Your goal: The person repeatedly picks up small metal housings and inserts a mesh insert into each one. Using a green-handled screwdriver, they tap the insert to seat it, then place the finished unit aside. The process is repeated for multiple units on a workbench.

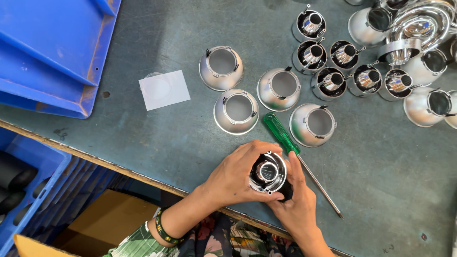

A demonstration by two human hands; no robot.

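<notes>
Both of my hands hold one shiny metal lamp housing (268,172) near the table's front edge. My left hand (234,177) wraps its left side and my right hand (296,200) cups it from below right. A green-handled screwdriver (282,133) lies on the table just beyond my hands, its steel shaft running down to the right past my right hand. Several silver cone-shaped reflectors, such as one (236,111) and another (312,124), sit upside down beyond the screwdriver.
More assembled housings with clips (329,83) crowd the far right beside a large chrome piece (421,24). A small clear disc rests on a white card (164,89). A blue tray (52,52) lies at the left, a blue crate (28,190) and cardboard box (109,216) below the table edge.
</notes>
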